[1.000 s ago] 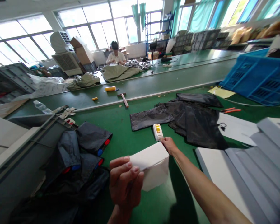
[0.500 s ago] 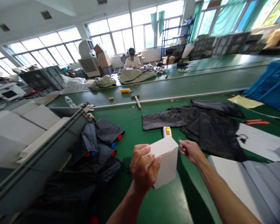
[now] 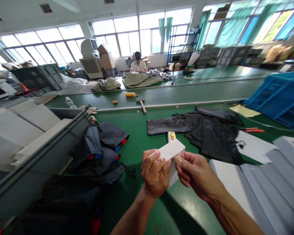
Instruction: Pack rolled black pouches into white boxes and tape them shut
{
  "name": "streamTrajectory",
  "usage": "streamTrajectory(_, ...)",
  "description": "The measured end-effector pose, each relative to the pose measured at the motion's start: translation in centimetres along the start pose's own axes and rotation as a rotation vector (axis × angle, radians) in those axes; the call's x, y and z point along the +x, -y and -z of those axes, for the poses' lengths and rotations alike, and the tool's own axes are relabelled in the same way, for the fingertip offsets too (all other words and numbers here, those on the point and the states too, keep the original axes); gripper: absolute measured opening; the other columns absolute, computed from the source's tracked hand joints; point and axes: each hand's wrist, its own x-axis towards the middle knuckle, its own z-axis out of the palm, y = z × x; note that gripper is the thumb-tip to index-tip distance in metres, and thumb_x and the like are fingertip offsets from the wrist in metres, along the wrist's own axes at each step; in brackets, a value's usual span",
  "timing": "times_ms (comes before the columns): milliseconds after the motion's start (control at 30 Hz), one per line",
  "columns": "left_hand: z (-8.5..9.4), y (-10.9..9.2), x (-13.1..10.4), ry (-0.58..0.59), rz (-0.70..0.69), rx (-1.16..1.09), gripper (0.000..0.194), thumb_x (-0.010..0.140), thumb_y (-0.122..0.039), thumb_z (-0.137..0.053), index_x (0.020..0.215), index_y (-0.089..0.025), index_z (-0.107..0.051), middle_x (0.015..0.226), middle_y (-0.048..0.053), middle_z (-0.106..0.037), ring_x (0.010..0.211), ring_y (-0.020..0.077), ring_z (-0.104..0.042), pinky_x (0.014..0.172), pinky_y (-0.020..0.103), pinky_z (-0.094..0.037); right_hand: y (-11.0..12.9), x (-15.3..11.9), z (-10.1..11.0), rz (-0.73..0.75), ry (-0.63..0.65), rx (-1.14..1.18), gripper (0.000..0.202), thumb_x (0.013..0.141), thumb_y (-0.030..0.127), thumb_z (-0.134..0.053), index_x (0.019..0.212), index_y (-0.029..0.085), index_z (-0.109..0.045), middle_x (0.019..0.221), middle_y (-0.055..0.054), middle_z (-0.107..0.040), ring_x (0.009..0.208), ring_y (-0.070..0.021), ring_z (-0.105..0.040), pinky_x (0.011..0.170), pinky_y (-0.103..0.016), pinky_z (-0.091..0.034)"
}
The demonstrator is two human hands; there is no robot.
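Note:
A white cardboard box (image 3: 170, 150) is held up, tilted, over the green table. My left hand (image 3: 155, 171) is closed around its left side, thumb and fingers near the top edge. At the right end of the box, my right hand (image 3: 193, 171) is pinched against the edge just under the top face. A small shiny clear strip that looks like tape shows at those fingertips, mostly hidden. Right behind the box stands a white tape dispenser (image 3: 171, 136) with a yellow core. Black fabric pouches (image 3: 210, 137) lie beyond my right hand.
On the left, a grey crate (image 3: 75, 127) holds white boxes, with dark bags (image 3: 100, 147) beside it. Flat white boxes (image 3: 235, 179) lie at right, near orange-handled pliers (image 3: 254, 130) and a blue crate (image 3: 279, 101). A hammer (image 3: 143, 107) lies ahead; a person (image 3: 138, 65) sits farther back.
My right hand has come left, from apart on the right to touching the box's edge. The box, still in my left hand, has tipped so less of its front shows.

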Motion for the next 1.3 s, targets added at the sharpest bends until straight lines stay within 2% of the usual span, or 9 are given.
streamTrajectory(267, -0.2, -0.1, -0.4, -0.004, -0.019, 0.022, 0.019, 0.076, -0.003, -0.068, 0.087, -0.015, -0.058, 0.097, 0.007, -0.061, 0.096, 0.0204, -0.059, 0.083, 0.04, -0.055, 0.8, 0.3, -1.0, -0.083, -0.126, -0.055, 0.047, 0.064, 0.051, -0.081, 0.054, 0.016, -0.052, 0.039, 0.006, -0.038, 0.033, -0.0037, -0.029, 0.03, -0.017, -0.025)
streamTrajectory(367, 0.3, 0.0, -0.1, 0.028, -0.014, 0.016, 0.019, 0.076, -0.003, -0.067, 0.088, -0.015, -0.057, 0.097, 0.008, -0.061, 0.097, 0.0213, -0.059, 0.085, 0.04, -0.054, 1.5, 0.4, -1.4, -0.128, -0.176, -0.068, 0.047, 0.056, 0.049, -0.085, 0.051, 0.016, -0.052, 0.038, 0.007, -0.037, 0.032, -0.0035, -0.028, 0.028, -0.018, -0.027)
streamTrajectory(433, 1.1, 0.0, 0.5, 0.118, -0.027, 0.012, 0.021, 0.077, -0.005, -0.066, 0.093, -0.015, -0.058, 0.096, 0.008, -0.061, 0.096, 0.0215, -0.058, 0.084, 0.04, -0.053, 2.0, 0.5, -1.4, -0.187, -0.169, -0.076, 0.045, 0.052, 0.045, -0.087, 0.049, 0.016, -0.052, 0.037, 0.007, -0.037, 0.031, -0.0034, -0.028, 0.028, -0.018, -0.029)
streamTrajectory(567, 3.1, 0.2, 2.9, 0.503, -0.135, 0.083, 0.041, 0.083, -0.013, -0.06, 0.123, -0.016, -0.054, 0.09, 0.007, -0.06, 0.085, 0.0207, -0.055, 0.077, 0.04, -0.05, 2.5, 0.6, -1.3, -0.258, -0.131, -0.078, 0.044, 0.052, 0.043, -0.087, 0.05, 0.015, -0.053, 0.038, 0.007, -0.037, 0.032, -0.0028, -0.027, 0.028, -0.017, -0.032)
streamTrajectory(633, 3.6, 0.4, 4.0, 0.645, -0.157, 0.148, 0.043, 0.086, -0.017, -0.057, 0.129, -0.016, -0.052, 0.09, 0.008, -0.057, 0.084, 0.0215, -0.052, 0.075, 0.04, -0.049, 2.2, 0.8, -1.1, -0.249, -0.112, -0.074, 0.044, 0.054, 0.044, -0.087, 0.052, 0.015, -0.053, 0.039, 0.008, -0.037, 0.032, -0.0029, -0.028, 0.028, -0.017, -0.033)
streamTrajectory(800, 3.8, 0.8, 4.8, 0.796, -0.004, 0.185, 0.048, 0.084, -0.023, -0.056, 0.132, -0.015, -0.053, 0.107, 0.013, -0.05, 0.098, 0.0256, -0.048, 0.087, 0.045, -0.048, 0.3, 1.3, -0.4, -0.057, -0.055, -0.096, 0.045, 0.064, 0.049, -0.082, 0.058, 0.016, -0.053, 0.047, 0.005, -0.047, 0.034, -0.0054, -0.038, 0.031, -0.018, -0.037)
streamTrajectory(933, 3.9, 1.6, 4.8, 0.834, 0.074, 0.106, 0.051, 0.083, -0.021, -0.055, 0.134, -0.019, -0.051, 0.13, 0.015, -0.045, 0.11, 0.0269, -0.048, 0.094, 0.044, -0.044, -1.7, 1.9, -0.6, 0.11, -0.135, -0.136, 0.047, 0.07, 0.055, -0.077, 0.061, 0.017, -0.051, 0.047, 0.004, -0.05, 0.034, -0.0082, -0.044, 0.033, -0.021, -0.04)
streamTrajectory(1100, 3.9, 2.5, 5.1, 0.83, 0.07, -0.002, 0.051, 0.082, -0.02, -0.055, 0.133, -0.016, -0.053, 0.116, 0.012, -0.059, 0.103, 0.0243, -0.052, 0.092, 0.042, -0.043, -3.5, 2.7, -0.9, 0.122, -0.268, -0.201, 0.056, 0.068, 0.066, -0.072, 0.054, 0.021, -0.042, 0.039, 0.004, -0.047, 0.031, -0.0111, -0.045, 0.032, -0.021, -0.032)
streamTrajectory(1300, 3.7, 2.6, 4.9, 0.772, 0.072, -0.004, 0.053, 0.078, -0.017, -0.057, 0.131, -0.017, -0.055, 0.115, 0.011, -0.061, 0.102, 0.0234, -0.052, 0.091, 0.041, -0.044, -4.4, 3.8, 1.3, 0.114, -0.359, -0.694, 0.058, 0.071, 0.075, -0.059, 0.05, 0.023, -0.044, 0.039, -0.001, -0.049, 0.036, -0.013, -0.045, 0.039, -0.024, -0.028)
